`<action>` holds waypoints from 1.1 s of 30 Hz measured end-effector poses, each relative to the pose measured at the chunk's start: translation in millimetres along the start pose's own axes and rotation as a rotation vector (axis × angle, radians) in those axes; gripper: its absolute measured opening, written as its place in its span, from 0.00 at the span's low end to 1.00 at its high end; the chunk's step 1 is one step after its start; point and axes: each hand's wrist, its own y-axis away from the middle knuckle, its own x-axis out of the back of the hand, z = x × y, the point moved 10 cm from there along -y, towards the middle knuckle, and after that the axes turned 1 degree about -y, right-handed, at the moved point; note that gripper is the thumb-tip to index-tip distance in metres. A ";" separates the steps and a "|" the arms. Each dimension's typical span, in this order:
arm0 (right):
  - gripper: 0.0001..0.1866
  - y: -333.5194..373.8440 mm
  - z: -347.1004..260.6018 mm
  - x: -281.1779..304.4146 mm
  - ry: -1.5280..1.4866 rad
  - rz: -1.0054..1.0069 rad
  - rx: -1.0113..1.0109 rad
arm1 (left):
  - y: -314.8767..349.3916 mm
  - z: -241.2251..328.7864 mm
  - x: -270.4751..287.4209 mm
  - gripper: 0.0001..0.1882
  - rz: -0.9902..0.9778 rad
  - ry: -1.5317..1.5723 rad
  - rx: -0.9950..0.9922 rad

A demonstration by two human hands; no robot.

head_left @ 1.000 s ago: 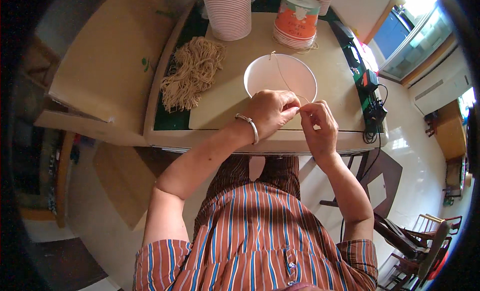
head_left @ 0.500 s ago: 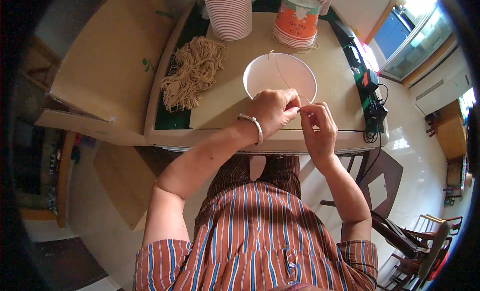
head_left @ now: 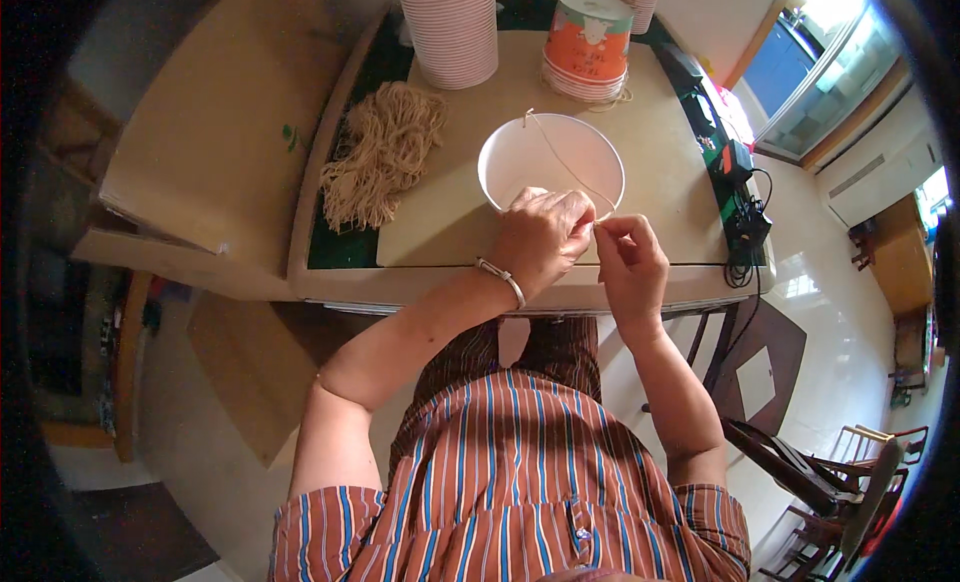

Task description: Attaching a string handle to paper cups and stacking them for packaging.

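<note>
A white paper bucket [head_left: 545,160] stands on the board in front of me, its mouth facing up. One end of a thin beige string [head_left: 560,162] is fixed at the bucket's far rim, and the string crosses the mouth to the near right rim. There my left hand [head_left: 545,240] is closed in a pinch on the string. Thumb and forefinger of my right hand [head_left: 633,267] are pinched at the same spot, just right of the left fingertips. The string's end is hidden between the fingers.
A loose bundle of beige strings [head_left: 385,157] lies left of the bucket. Behind it rises a tall stack of paper buckets [head_left: 450,37]. Upside-down orange buckets [head_left: 587,47] with strings stand at the back. Black cables and an adapter [head_left: 745,207] line the right edge; a large cardboard box [head_left: 215,142] stands left.
Both hands stay at the near rim while their fingers shift on the string. My right hand has turned slightly, its fingers more curled. The whole view has moved a little.
</note>
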 end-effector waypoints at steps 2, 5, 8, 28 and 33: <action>0.06 0.7 10.1 -2.2 -0.101 -0.019 -0.151 | 0.3 1.4 1.3 0.04 0.014 -0.009 -0.006; 0.05 4.9 20.4 -6.4 -0.232 -0.002 -0.315 | 0.3 3.5 2.5 0.05 0.007 0.012 -0.017; 0.06 3.1 19.5 -4.3 -0.240 0.046 -0.212 | -1.1 2.3 3.2 0.04 -0.007 0.036 0.002; 0.09 1.2 -22.4 1.8 0.148 0.056 0.248 | -4.2 3.7 1.8 0.04 -0.056 0.024 -0.004; 0.08 1.1 -34.8 1.2 0.208 0.044 0.308 | -4.2 4.1 2.3 0.04 -0.045 0.033 -0.006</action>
